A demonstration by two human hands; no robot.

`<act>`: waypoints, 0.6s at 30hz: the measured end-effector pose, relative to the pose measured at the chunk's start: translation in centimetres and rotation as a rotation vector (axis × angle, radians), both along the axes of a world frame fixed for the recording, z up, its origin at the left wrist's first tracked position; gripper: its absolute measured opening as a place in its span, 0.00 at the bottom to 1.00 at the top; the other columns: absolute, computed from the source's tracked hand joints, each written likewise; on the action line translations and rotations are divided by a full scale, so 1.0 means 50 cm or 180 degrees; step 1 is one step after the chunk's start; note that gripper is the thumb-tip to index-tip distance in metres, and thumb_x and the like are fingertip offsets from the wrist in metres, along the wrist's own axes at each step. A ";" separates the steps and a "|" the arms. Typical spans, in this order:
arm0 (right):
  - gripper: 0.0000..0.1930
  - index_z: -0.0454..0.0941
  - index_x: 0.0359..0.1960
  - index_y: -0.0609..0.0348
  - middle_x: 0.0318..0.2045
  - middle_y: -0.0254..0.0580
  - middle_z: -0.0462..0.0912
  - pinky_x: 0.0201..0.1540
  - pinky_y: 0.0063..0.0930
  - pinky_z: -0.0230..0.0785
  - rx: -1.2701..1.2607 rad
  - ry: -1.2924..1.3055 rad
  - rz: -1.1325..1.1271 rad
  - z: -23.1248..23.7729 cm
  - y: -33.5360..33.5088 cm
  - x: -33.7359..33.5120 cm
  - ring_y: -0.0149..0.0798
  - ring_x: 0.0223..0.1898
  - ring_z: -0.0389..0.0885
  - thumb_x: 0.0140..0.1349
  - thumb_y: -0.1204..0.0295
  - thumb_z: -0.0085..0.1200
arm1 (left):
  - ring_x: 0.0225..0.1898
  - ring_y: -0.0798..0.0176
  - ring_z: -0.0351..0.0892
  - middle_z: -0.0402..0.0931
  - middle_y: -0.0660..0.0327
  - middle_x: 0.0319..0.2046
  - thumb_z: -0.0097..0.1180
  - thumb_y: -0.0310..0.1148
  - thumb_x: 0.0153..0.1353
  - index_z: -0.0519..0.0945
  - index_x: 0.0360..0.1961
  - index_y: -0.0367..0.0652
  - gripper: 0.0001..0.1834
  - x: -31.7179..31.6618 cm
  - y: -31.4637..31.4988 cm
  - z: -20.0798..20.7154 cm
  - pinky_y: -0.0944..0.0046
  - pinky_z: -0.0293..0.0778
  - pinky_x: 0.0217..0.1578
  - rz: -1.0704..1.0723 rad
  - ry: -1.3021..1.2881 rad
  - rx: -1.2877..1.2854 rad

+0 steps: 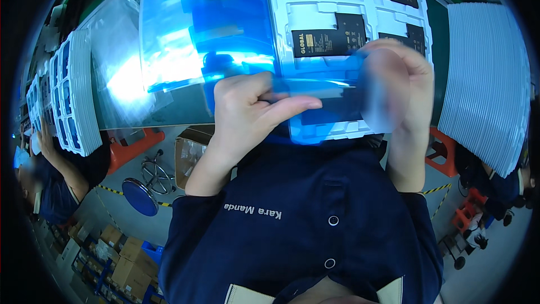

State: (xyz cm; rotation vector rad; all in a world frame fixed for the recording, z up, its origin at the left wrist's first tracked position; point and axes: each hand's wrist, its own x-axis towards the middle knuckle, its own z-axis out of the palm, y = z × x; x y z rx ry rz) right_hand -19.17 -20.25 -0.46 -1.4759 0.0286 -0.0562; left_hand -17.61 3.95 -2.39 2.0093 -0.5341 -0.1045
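A white molded tray [327, 8] lies in front of me, with flat black phone batteries [322, 43] in its pockets. Clear blue film [233, 17] covers the tray's left side and reflects bright light. My left hand [244, 107] is closed at the tray's near left edge, fingers curled and thumb stretched to the right, gripping blue film there. Over the near right pockets is my right hand [408, 79], its fingers bent and smeared by motion. A dark, blurred shape lies by those fingers; what it is, I cannot make out. Between the hands, bluish film overlies the near pockets.
A tall stack of white trays [486, 84] stands at the right. Clear plastic bags [115, 62] lie left of the film, beside stacked filled trays [76, 93]. A co-worker's hand [46, 141] is near those. Below are an orange stool [132, 149], a round blue stool [140, 197] and a cardboard box [188, 160].
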 end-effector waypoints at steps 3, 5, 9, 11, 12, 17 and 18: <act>0.09 0.79 0.39 0.62 0.30 0.36 0.82 0.31 0.15 0.70 0.0059 0.0047 -0.0388 0.001 -0.049 0.038 0.24 0.29 0.78 0.57 0.76 0.58 | 0.12 0.67 0.67 0.72 0.65 0.12 0.71 0.36 0.43 0.81 0.26 0.39 0.14 0.008 -0.008 0.012 0.71 0.63 0.17 -0.0091 -0.0454 0.0744; 0.10 0.77 0.41 0.62 0.28 0.33 0.81 0.26 0.11 0.68 -0.0049 0.0115 -0.0558 -0.014 -0.063 0.060 0.19 0.25 0.76 0.57 0.76 0.59 | 0.16 0.63 0.71 0.73 0.64 0.15 0.71 0.37 0.42 0.79 0.28 0.40 0.16 0.014 -0.008 -0.010 0.67 0.67 0.21 -0.0342 -0.0940 0.0666; 0.14 0.77 0.42 0.66 0.27 0.34 0.82 0.25 0.09 0.66 -0.0408 0.0362 -0.0300 -0.063 -0.041 0.056 0.18 0.24 0.76 0.53 0.79 0.62 | 0.28 0.57 0.74 0.74 0.59 0.25 0.70 0.38 0.41 0.77 0.30 0.40 0.18 0.038 -0.016 -0.014 0.62 0.71 0.29 -0.0652 -0.1351 0.0710; 0.14 0.77 0.42 0.66 0.27 0.35 0.82 0.24 0.09 0.65 -0.0616 0.0355 -0.0304 -0.054 -0.030 0.056 0.18 0.24 0.76 0.53 0.79 0.62 | 0.32 0.55 0.74 0.73 0.57 0.30 0.70 0.38 0.41 0.76 0.29 0.39 0.19 0.039 -0.016 -0.014 0.62 0.71 0.31 -0.0674 -0.1264 0.0721; 0.14 0.77 0.42 0.67 0.27 0.35 0.82 0.24 0.08 0.65 -0.0720 0.0351 -0.0307 -0.052 -0.027 0.056 0.18 0.24 0.76 0.53 0.79 0.62 | 0.34 0.55 0.74 0.73 0.56 0.33 0.69 0.38 0.41 0.75 0.29 0.38 0.19 0.039 -0.017 -0.015 0.62 0.71 0.32 -0.0686 -0.1221 0.0726; 0.14 0.77 0.41 0.67 0.27 0.36 0.83 0.23 0.08 0.64 -0.0737 0.0358 -0.0292 -0.058 -0.031 0.055 0.19 0.24 0.76 0.53 0.79 0.62 | 0.33 0.55 0.74 0.72 0.56 0.34 0.70 0.38 0.41 0.75 0.30 0.38 0.20 0.039 -0.017 -0.014 0.62 0.71 0.32 -0.0683 -0.1027 0.0695; 0.13 0.78 0.41 0.67 0.27 0.36 0.83 0.23 0.08 0.64 -0.0730 0.0367 -0.0304 -0.059 -0.030 0.055 0.19 0.24 0.76 0.52 0.79 0.62 | 0.33 0.55 0.73 0.71 0.56 0.35 0.70 0.38 0.41 0.75 0.31 0.38 0.20 0.040 -0.017 -0.014 0.62 0.71 0.31 -0.0689 -0.1013 0.0698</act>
